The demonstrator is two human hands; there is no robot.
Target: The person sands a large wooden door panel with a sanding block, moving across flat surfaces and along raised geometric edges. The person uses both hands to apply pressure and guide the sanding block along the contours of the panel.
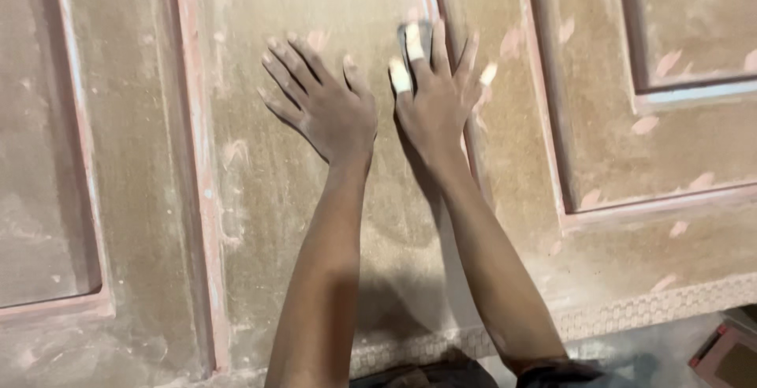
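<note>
A large dusty brown door panel (260,199) with raised mouldings and pink filler patches lies flat under me. My left hand (323,100) rests palm down on it with its fingers spread and nothing in it. Just to its right, my right hand (438,88) presses flat on a small grey piece of sandpaper (419,31), which peeks out from beneath the fingertips by a moulding. Pale tape is wrapped around two fingers of that hand. Both forearms reach in from the bottom edge.
Recessed panels (694,17) sit at the upper right and at the far left (35,167). A patterned carved strip (654,309) runs along the door's lower edge. A reddish object (729,356) lies at the bottom right corner, off the door.
</note>
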